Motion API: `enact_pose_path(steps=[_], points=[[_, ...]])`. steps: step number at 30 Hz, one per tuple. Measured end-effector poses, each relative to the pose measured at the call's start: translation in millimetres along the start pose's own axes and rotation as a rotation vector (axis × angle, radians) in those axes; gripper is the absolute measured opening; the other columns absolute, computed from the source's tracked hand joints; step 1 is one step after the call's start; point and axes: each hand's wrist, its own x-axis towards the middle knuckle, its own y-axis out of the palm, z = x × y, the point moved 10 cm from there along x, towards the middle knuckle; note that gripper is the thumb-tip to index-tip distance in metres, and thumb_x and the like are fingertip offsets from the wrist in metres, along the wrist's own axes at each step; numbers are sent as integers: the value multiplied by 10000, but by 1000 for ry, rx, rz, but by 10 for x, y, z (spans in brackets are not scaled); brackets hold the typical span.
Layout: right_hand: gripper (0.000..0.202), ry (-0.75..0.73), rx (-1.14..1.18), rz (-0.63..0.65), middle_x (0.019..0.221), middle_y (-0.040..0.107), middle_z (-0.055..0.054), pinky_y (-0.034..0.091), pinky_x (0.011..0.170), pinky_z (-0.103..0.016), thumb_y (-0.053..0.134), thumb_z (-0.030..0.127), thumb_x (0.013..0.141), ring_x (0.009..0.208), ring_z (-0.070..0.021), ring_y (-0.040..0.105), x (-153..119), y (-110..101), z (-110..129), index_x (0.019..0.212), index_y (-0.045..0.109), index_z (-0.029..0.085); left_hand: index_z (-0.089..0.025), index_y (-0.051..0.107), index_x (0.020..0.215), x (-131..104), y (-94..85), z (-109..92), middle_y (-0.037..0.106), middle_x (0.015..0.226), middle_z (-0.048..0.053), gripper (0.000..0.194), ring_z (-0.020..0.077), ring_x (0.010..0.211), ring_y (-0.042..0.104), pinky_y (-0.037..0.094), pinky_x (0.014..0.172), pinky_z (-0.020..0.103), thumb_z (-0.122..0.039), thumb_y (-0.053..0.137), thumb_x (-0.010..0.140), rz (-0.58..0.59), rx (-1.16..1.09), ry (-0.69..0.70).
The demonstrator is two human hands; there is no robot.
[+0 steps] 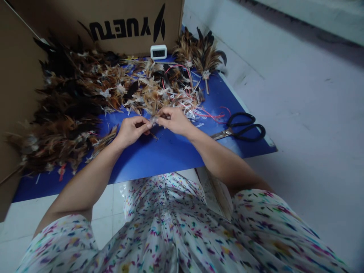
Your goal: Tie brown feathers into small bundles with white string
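Over the blue table [148, 159], my left hand [132, 131] and my right hand [174, 119] meet fingertip to fingertip. Between them is a small tuft of feathers [154, 120], its pale fluffy end pinched by both hands. The tuft's brown part lies partly hidden behind the fingers of my right hand. Just beyond my hands spreads a heap of loose brown, black and white feathers [113, 83]. White strips [190, 110] and red string [210, 115] lie beside my right hand. Black-handled scissors [229, 131] rest to the right, their blades partly behind my right forearm.
A cardboard box [127, 15] stands along the back and left. A small white digital clock [158, 52] sits before it. Two bound feather bunches [204, 57] lie at the back right. More feathers [62, 140] are piled at the left. A pale wall [298, 94] borders the right.
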Motion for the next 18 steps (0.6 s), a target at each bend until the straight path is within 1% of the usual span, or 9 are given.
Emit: enact_pose_path(steps=[3, 5, 6, 8, 10, 14, 16, 18], points=[[145, -26, -7, -118, 693, 616, 3, 413, 655, -265, 603, 292, 819, 631, -109, 510, 24, -213, 33, 811, 647, 154, -156, 689, 728, 17, -113, 36, 655, 574, 18, 436, 137, 514, 614, 515, 570, 268, -569, 815, 671, -105, -152, -19], [127, -41, -76, -191, 710, 637, -4, 428, 682, -270, 593, 259, 823, 640, -110, 525, 25, -353, 54, 803, 658, 153, -156, 672, 721, 28, -204, 58, 647, 581, 8, 421, 122, 506, 604, 522, 555, 260, -543, 831, 665, -190, -228, -20], [113, -42, -119, -207, 711, 643, -4, 432, 692, -272, 589, 236, 819, 645, -113, 534, 24, -397, 56, 797, 663, 154, -157, 661, 715, 33, -244, 66, 649, 592, 5, 411, 114, 504, 600, 522, 545, 253, -527, 835, 667, -226, -258, -19], [97, -27, -221, -186, 708, 651, -6, 437, 704, -279, 588, 192, 806, 662, -124, 556, 25, -416, 39, 790, 677, 157, -158, 636, 695, 41, -308, 78, 661, 625, 3, 392, 96, 498, 590, 519, 522, 235, -495, 836, 684, -284, -311, -15], [106, -13, -342, -121, 722, 664, -17, 440, 714, -290, 587, 145, 786, 686, -142, 582, 25, -369, 17, 780, 692, 161, -158, 616, 680, 44, -355, 86, 671, 653, 1, 377, 78, 488, 574, 512, 502, 218, -465, 835, 700, -329, -353, -15], [175, -10, -575, -25, 827, 703, -68, 460, 755, -326, 560, 82, 776, 768, -187, 627, 16, -262, -11, 786, 714, 164, -160, 608, 682, 41, -387, 86, 680, 678, 1, 344, 61, 479, 555, 504, 486, 202, -418, 832, 722, -364, -398, -17], [208, -4, -654, -22, 869, 711, -86, 475, 791, -349, 534, 78, 795, 826, -213, 640, 15, -263, -31, 809, 721, 169, -161, 611, 688, 41, -381, 80, 690, 697, 6, 333, 59, 484, 555, 503, 483, 200, -407, 832, 724, -360, -410, -16], [241, -4, -713, -69, 901, 711, -95, 490, 839, -376, 506, 74, 817, 895, -239, 644, 18, -326, -42, 840, 722, 178, -161, 613, 684, 42, -374, 73, 687, 687, 3, 331, 57, 479, 550, 501, 479, 198, -403, 835, 718, -355, -413, -12]])
